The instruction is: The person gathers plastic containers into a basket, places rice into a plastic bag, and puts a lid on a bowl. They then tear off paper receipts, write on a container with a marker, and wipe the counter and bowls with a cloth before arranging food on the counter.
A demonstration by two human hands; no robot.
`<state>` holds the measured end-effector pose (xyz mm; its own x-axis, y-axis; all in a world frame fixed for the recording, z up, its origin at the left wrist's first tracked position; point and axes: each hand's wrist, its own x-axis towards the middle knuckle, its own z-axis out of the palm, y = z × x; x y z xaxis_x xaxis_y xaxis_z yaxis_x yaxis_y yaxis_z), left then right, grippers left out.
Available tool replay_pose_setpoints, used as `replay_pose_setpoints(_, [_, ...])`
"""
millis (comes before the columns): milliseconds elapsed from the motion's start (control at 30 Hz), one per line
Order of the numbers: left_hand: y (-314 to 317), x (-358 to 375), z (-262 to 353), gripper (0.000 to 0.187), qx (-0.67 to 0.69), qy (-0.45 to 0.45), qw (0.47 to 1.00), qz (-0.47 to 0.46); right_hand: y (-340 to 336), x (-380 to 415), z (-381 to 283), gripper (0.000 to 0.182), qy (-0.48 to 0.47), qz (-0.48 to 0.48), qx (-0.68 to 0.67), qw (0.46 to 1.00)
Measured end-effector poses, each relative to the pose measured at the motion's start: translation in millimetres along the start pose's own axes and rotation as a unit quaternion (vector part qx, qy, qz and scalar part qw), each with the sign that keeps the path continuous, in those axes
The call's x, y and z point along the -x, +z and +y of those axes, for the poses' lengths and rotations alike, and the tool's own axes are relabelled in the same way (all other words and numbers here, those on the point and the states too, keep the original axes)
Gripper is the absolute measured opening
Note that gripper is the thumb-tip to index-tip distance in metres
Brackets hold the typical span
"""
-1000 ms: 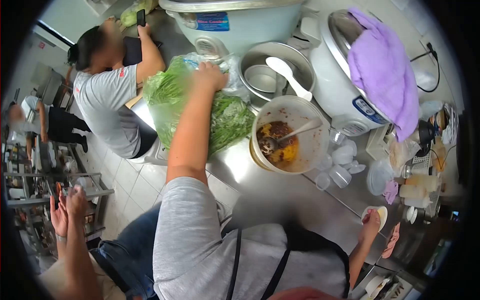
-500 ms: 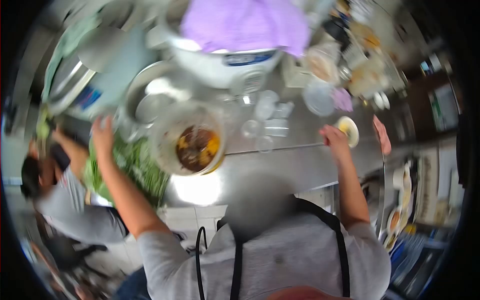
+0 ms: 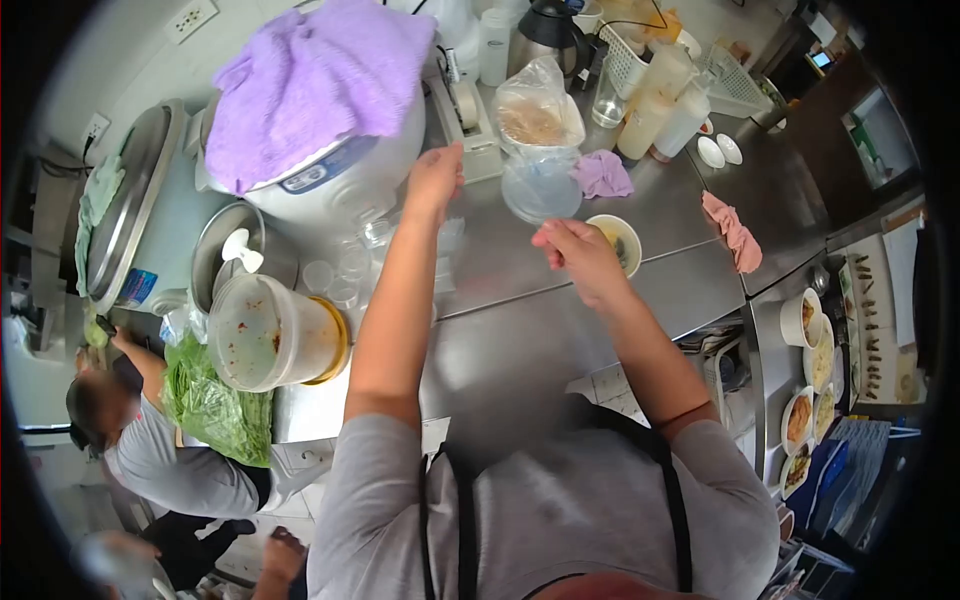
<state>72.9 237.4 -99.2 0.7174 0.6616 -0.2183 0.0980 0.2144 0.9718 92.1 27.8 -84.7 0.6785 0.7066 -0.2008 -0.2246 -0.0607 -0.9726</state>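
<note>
My left hand (image 3: 433, 180) is stretched out over the steel counter (image 3: 520, 330) with its fingers apart and nothing in it. It hovers beside the white rice cooker (image 3: 340, 190) and close to a clear round plastic container (image 3: 540, 190). My right hand (image 3: 575, 255) has its fingers curled right against a small white bowl (image 3: 620, 240) of yellowish sauce. I cannot tell whether it grips anything. Small clear cups (image 3: 345, 275) stand under my left forearm.
A purple towel (image 3: 310, 80) covers the cooker. A sauce-smeared tub (image 3: 270, 335), a bag of greens (image 3: 215, 405) and a metal bowl (image 3: 215, 260) sit at left. Bagged food (image 3: 535, 110), squeeze bottles (image 3: 665, 110), a pink cloth (image 3: 733, 230) and plated food (image 3: 810, 370) lie right. A co-worker (image 3: 150, 460) leans at lower left.
My view has swung right along the counter. My left hand left the bag of greens and moved up toward the clear container. My right hand stays at the small bowl.
</note>
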Motion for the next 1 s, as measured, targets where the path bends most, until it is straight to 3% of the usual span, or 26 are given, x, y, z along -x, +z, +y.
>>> replay_pose_setpoints(133, [34.7,-47.8,-28.6,0.031,-0.015,-0.18,0.983,0.026,-10.2,-6.9,9.3,0.029,0.015,-0.02,0.003,1.0])
replay_pose_setpoints(267, [52.5,-56.8,-52.7,0.032,-0.065,-0.089,0.993,0.049,-20.5,-4.0,32.9,0.026,0.087,-0.059,0.018,0.994])
replay_pose_setpoints(333, [59.0,-53.9,-50.5,0.03,-0.177,-0.047,0.977,0.107,-24.1,-6.2,43.0,0.026,0.092,-0.058,0.016,0.994])
replay_pose_setpoints(400, [55.6,-50.1,-47.5,0.028,-0.318,0.013,0.936,0.151,-22.1,-9.0,54.0,0.027,0.106,-0.063,0.017,0.992])
replay_pose_setpoints(467, [54.0,-54.0,-42.9,0.028,-0.478,0.092,0.858,0.167,-21.0,-12.2,61.8,0.027,0.125,-0.067,0.024,0.99])
replay_pose_setpoints(567, [50.9,-54.3,-33.2,0.031,-0.533,0.08,0.827,0.163,-24.6,-13.7,63.4,0.033,0.085,-0.054,0.022,0.995])
replay_pose_setpoints(767, [36.7,-40.3,-52.6,0.027,-0.63,0.1,0.748,0.182,-33.4,-7.4,53.6,0.031,0.124,-0.075,0.076,0.986])
replay_pose_setpoints(833, [48.7,-22.5,-43.3,0.021,-0.366,0.016,0.921,0.132,-49.2,14.1,44.2,0.029,0.057,-0.105,0.121,0.985])
replay_pose_setpoints(867, [56.3,-12.0,-35.4,0.019,-0.217,-0.03,0.97,0.101,-60.6,26.2,41.2,0.028,0.024,-0.119,0.143,0.982])
replay_pose_setpoints(967, [91.5,32.8,-19.5,0.011,0.032,-0.049,0.998,0.029,-115.7,51.6,39.4,0.028,-0.001,-0.013,0.114,0.993])
replay_pose_setpoints(1000, [98.8,40.7,-26.8,0.011,0.037,-0.045,0.998,0.029,-139.0,53.0,39.3,0.029,-0.016,-0.018,0.127,0.992])
